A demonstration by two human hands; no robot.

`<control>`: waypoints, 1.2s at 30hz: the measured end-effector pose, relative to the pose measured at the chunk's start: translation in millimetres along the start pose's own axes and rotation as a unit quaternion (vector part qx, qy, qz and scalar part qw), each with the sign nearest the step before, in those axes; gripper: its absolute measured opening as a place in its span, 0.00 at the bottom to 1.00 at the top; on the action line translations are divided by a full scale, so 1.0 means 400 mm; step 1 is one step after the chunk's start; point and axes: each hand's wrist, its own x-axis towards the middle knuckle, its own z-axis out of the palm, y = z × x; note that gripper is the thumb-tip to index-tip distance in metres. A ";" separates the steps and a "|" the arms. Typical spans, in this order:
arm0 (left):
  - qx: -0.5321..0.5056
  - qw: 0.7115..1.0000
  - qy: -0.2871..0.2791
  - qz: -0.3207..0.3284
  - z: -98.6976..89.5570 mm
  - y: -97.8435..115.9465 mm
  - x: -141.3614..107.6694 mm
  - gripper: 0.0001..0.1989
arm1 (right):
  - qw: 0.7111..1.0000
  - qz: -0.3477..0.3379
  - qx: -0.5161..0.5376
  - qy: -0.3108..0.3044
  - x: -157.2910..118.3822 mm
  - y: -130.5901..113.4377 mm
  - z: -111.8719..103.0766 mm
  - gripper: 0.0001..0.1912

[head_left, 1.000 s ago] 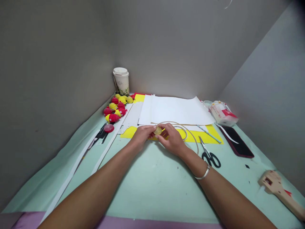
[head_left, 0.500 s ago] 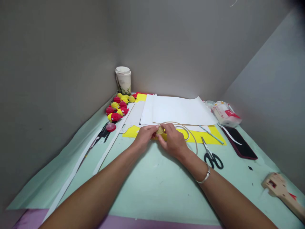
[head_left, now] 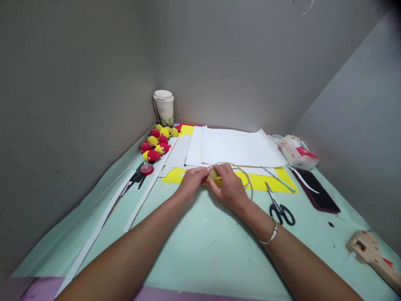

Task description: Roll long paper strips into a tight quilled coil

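Between my two hands is a small, round, dull-yellow coil [head_left: 213, 173] with a ridged face, apparently rolled paper. My left hand [head_left: 191, 182] pinches its left side with thumb and fingers. From the right, my right hand [head_left: 230, 186] closes on it, fingers at the top and thumb below. A thin pale strip [head_left: 249, 180] loops out behind my right hand; where it joins the coil is hidden. Both hands hover near the front edge of a yellow sheet [head_left: 173, 175].
White sheets [head_left: 241, 146] lie behind. Red and yellow ridged-paper fish [head_left: 153, 156] and a lidded cup [head_left: 164, 108] stand left. To the right are scissors [head_left: 280, 211], a striped stick [head_left: 278, 179], a phone [head_left: 319, 196], a tissue pack [head_left: 297, 152] and a glue gun [head_left: 371, 253].
The loose strip's loop behind my right hand has drawn in smaller and closer to it. Both hands still hold the coil, which has turned slightly. The camera view has shifted a little.
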 end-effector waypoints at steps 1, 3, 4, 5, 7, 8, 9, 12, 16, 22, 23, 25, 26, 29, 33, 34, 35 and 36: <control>0.002 1.000 -0.001 -0.003 0.000 0.000 0.000 0.14 | 1.000 -0.001 0.004 0.001 0.000 0.000 0.000 0.16; 0.007 1.000 -0.005 -0.007 -0.002 0.001 0.000 0.13 | 1.000 -0.005 0.013 0.003 0.000 0.002 0.000 0.15; 0.009 1.000 -0.006 -0.008 -0.003 0.002 0.000 0.13 | 1.000 -0.008 0.018 0.003 0.000 0.003 0.000 0.15; 0.012 1.000 -0.008 -0.007 -0.003 0.003 0.000 0.12 | 1.000 -0.011 0.022 0.001 -0.001 0.004 0.000 0.15; 0.022 1.000 -0.008 -0.003 -0.003 0.006 -0.001 0.12 | 0.999 -0.014 0.028 -0.005 -0.001 0.007 -0.002 0.15; 0.028 1.000 -0.006 0.000 -0.003 0.008 -0.002 0.11 | 0.999 -0.015 0.029 -0.009 0.000 0.008 -0.002 0.16; 0.034 0.999 -0.002 0.003 -0.002 0.010 -0.004 0.11 | 0.999 -0.017 0.031 -0.012 0.000 0.008 -0.003 0.16; 0.053 0.998 0.012 0.009 0.000 0.016 -0.007 0.12 | 0.999 -0.023 0.033 -0.019 0.001 0.009 -0.006 0.16; 0.056 0.998 0.013 0.008 0.002 0.014 -0.006 0.12 | 0.999 -0.022 0.027 -0.012 0.000 0.005 -0.004 0.16; 0.046 0.999 0.016 0.008 0.001 0.003 -0.002 0.14 | 1.000 -0.017 0.015 0.001 -0.001 -0.002 0.002 0.17; 0.045 0.999 0.017 0.008 0.002 0.002 -0.002 0.14 | 1.000 -0.017 0.015 0.002 -0.001 -0.002 0.002 0.18; 0.043 0.999 0.019 0.006 0.002 0.002 -0.003 0.14 | 1.000 -0.015 0.017 0.000 -0.002 -0.001 0.002 0.17; 0.041 0.999 0.019 0.004 0.003 0.003 -0.003 0.14 | 1.000 -0.014 0.018 -0.002 -0.002 0.000 0.002 0.17; 0.036 0.999 0.015 0.000 0.003 0.005 -0.004 0.12 | 1.000 -0.013 0.022 -0.010 -0.002 0.001 0.000 0.17; 0.032 0.999 0.014 0.004 0.002 0.004 -0.004 0.12 | 1.000 -0.011 0.025 -0.015 -0.002 0.002 -0.002 0.16; 0.030 0.999 0.013 0.004 0.001 0.004 -0.004 0.12 | 1.000 -0.012 0.025 -0.013 -0.002 0.003 -0.003 0.16; 0.029 1.000 0.011 0.004 0.001 0.003 -0.003 0.12 | 0.999 -0.014 0.026 -0.012 -0.002 0.003 -0.003 0.16; 0.027 1.000 0.008 0.004 0.000 0.003 -0.003 0.12 | 0.999 -0.016 0.026 -0.011 -0.001 0.004 -0.004 0.16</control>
